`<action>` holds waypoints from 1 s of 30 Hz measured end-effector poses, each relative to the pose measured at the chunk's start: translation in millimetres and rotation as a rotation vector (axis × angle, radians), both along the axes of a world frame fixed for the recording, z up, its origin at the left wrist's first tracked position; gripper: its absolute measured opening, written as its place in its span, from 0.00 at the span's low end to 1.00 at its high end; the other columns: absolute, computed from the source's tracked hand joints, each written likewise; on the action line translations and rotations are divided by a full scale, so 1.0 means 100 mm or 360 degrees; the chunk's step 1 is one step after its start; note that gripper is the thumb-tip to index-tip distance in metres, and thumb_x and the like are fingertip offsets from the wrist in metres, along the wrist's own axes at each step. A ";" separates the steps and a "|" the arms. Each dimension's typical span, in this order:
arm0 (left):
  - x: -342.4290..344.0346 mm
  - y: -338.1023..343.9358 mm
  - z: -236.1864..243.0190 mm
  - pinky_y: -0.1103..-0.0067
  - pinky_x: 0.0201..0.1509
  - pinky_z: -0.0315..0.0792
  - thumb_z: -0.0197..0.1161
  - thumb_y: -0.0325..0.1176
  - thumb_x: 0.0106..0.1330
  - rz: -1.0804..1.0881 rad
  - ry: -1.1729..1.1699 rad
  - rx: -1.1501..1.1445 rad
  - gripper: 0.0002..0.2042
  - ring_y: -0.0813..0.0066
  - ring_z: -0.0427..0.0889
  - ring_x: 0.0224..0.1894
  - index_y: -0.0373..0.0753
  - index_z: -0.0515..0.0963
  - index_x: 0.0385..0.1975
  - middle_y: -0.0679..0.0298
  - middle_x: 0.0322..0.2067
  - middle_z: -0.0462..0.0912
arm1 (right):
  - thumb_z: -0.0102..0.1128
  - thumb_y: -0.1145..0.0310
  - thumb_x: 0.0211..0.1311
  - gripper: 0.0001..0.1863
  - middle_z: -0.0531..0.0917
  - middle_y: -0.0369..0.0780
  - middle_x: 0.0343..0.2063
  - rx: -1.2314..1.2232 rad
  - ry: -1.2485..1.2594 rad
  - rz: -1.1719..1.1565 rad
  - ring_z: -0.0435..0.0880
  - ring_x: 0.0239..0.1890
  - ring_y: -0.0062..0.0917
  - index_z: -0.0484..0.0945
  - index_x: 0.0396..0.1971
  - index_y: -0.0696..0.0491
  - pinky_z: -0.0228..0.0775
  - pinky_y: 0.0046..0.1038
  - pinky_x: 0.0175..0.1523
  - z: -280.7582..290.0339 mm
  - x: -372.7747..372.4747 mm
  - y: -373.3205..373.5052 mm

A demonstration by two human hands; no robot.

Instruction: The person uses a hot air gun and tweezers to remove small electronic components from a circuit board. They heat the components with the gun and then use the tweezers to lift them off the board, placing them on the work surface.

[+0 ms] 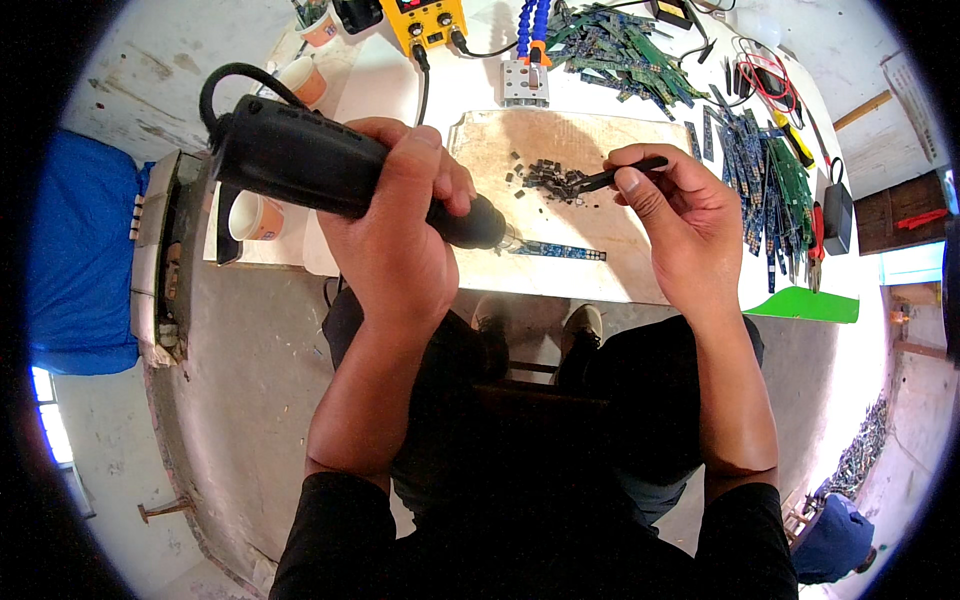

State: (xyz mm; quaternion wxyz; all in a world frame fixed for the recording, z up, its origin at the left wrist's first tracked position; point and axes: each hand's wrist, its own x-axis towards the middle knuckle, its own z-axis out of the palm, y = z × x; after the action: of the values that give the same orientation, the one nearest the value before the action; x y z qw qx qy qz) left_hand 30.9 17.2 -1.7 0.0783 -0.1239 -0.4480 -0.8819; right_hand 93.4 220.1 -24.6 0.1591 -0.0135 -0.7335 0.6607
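My left hand (400, 215) is wrapped round the black handle of a hot air gun (300, 155). Its nozzle points down at one end of a narrow blue circuit board strip (560, 250) near the front edge of the work mat (610, 225). In my right hand (690, 220), black tweezers (625, 174) are pinched between thumb and fingers. Their tips reach a small heap of black chips (550, 178) on the mat. Whether the tips grip a chip is too small to tell.
Piles of circuit board strips lie at the back (620, 50) and right (765, 185). A yellow control unit (425, 22) and a metal clamp base (525, 83) stand behind the mat. Paper cups (257, 216) are at the left. Red-handled pliers (817, 240) lie at the right edge.
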 end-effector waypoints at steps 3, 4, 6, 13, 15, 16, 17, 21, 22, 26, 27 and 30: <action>0.00 0.01 0.01 0.78 0.28 0.72 0.63 0.21 0.64 -0.0023 -0.0014 0.0014 0.07 0.77 0.73 0.22 0.36 0.72 0.37 0.64 0.22 0.74 | 0.65 0.77 0.66 0.08 0.86 0.33 0.33 -0.0088 0.0051 -0.0075 0.77 0.33 0.11 0.85 0.43 0.58 0.70 0.16 0.42 0.01 -0.01 -0.05; 0.00 0.01 0.01 0.78 0.28 0.72 0.63 0.20 0.64 -0.0033 -0.0021 0.0019 0.07 0.77 0.73 0.22 0.36 0.72 0.37 0.64 0.22 0.74 | 0.65 0.77 0.66 0.08 0.86 0.33 0.33 -0.0088 0.0046 -0.0075 0.77 0.33 0.11 0.85 0.44 0.58 0.70 0.16 0.42 0.01 -0.01 -0.05; 0.01 0.01 0.00 0.77 0.28 0.72 0.63 0.20 0.64 -0.0041 -0.0011 0.0023 0.07 0.77 0.73 0.22 0.36 0.72 0.37 0.64 0.22 0.74 | 0.65 0.77 0.66 0.08 0.86 0.33 0.34 -0.0089 0.0036 -0.0073 0.78 0.33 0.11 0.85 0.44 0.58 0.70 0.16 0.42 0.01 -0.01 -0.05; 0.02 0.01 0.00 0.78 0.27 0.72 0.63 0.20 0.64 -0.0059 -0.0006 0.0024 0.07 0.78 0.74 0.22 0.36 0.72 0.37 0.64 0.23 0.74 | 0.65 0.77 0.66 0.08 0.86 0.34 0.34 -0.0102 0.0030 -0.0080 0.79 0.34 0.12 0.84 0.44 0.59 0.72 0.17 0.43 0.00 -0.02 -0.05; 0.02 0.02 0.01 0.78 0.27 0.73 0.63 0.20 0.64 -0.0038 -0.0031 0.0032 0.07 0.78 0.74 0.22 0.36 0.73 0.37 0.64 0.23 0.74 | 0.65 0.77 0.66 0.08 0.86 0.34 0.35 -0.0101 0.0041 -0.0093 0.79 0.34 0.12 0.84 0.44 0.59 0.72 0.17 0.43 0.01 -0.02 -0.07; 0.02 0.02 0.02 0.78 0.27 0.73 0.63 0.20 0.64 -0.0027 -0.0043 0.0036 0.07 0.78 0.74 0.22 0.36 0.73 0.37 0.64 0.23 0.74 | 0.65 0.78 0.66 0.08 0.86 0.34 0.34 -0.0089 0.0035 -0.0099 0.79 0.34 0.12 0.84 0.44 0.59 0.72 0.17 0.44 0.01 -0.02 -0.07; 0.03 0.01 0.02 0.77 0.27 0.73 0.63 0.20 0.64 -0.0034 -0.0050 0.0042 0.07 0.78 0.74 0.22 0.36 0.73 0.37 0.64 0.23 0.74 | 0.65 0.78 0.66 0.08 0.86 0.34 0.34 -0.0077 0.0029 -0.0104 0.79 0.35 0.12 0.83 0.44 0.59 0.72 0.17 0.44 0.02 -0.02 -0.08; 0.04 -0.01 0.03 0.77 0.27 0.72 0.63 0.20 0.64 -0.0058 -0.0061 0.0032 0.07 0.78 0.74 0.21 0.36 0.73 0.37 0.65 0.22 0.74 | 0.65 0.78 0.66 0.07 0.86 0.34 0.33 -0.0011 0.0058 -0.0103 0.80 0.35 0.13 0.83 0.42 0.59 0.73 0.17 0.44 0.00 -0.02 -0.06; 0.05 -0.01 0.04 0.78 0.27 0.72 0.63 0.20 0.64 -0.0061 -0.0059 0.0020 0.07 0.78 0.74 0.21 0.36 0.73 0.37 0.65 0.21 0.74 | 0.65 0.78 0.66 0.06 0.86 0.34 0.32 0.0013 0.0051 -0.0100 0.81 0.35 0.13 0.83 0.42 0.59 0.73 0.17 0.44 0.00 -0.02 -0.06; 0.07 -0.02 0.04 0.78 0.27 0.72 0.63 0.21 0.64 -0.0076 -0.0095 -0.0031 0.06 0.78 0.74 0.20 0.37 0.73 0.38 0.65 0.21 0.74 | 0.65 0.77 0.66 0.05 0.86 0.36 0.32 0.0194 0.0030 -0.0124 0.82 0.35 0.14 0.82 0.40 0.59 0.74 0.19 0.43 -0.02 -0.01 -0.07; 0.07 -0.01 0.04 0.78 0.27 0.72 0.63 0.21 0.64 -0.0086 -0.0088 -0.0021 0.06 0.78 0.74 0.20 0.36 0.73 0.38 0.65 0.20 0.74 | 0.65 0.77 0.66 0.05 0.86 0.36 0.32 0.0263 0.0027 -0.0140 0.83 0.35 0.15 0.82 0.40 0.58 0.74 0.20 0.43 -0.02 -0.01 -0.07; 0.08 0.01 0.03 0.78 0.27 0.72 0.62 0.21 0.65 -0.0083 -0.0088 -0.0043 0.06 0.78 0.74 0.20 0.36 0.73 0.37 0.65 0.20 0.74 | 0.65 0.77 0.65 0.05 0.85 0.39 0.31 0.0348 0.0091 -0.0140 0.84 0.33 0.17 0.82 0.40 0.58 0.76 0.21 0.42 -0.05 -0.03 -0.07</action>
State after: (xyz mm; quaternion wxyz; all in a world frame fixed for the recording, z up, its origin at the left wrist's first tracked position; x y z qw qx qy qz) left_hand 39.0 18.0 1.5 0.0412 -0.1121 -0.4586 -0.8806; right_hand 90.8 212.9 -29.5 0.2092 -0.0093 -0.7951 0.5692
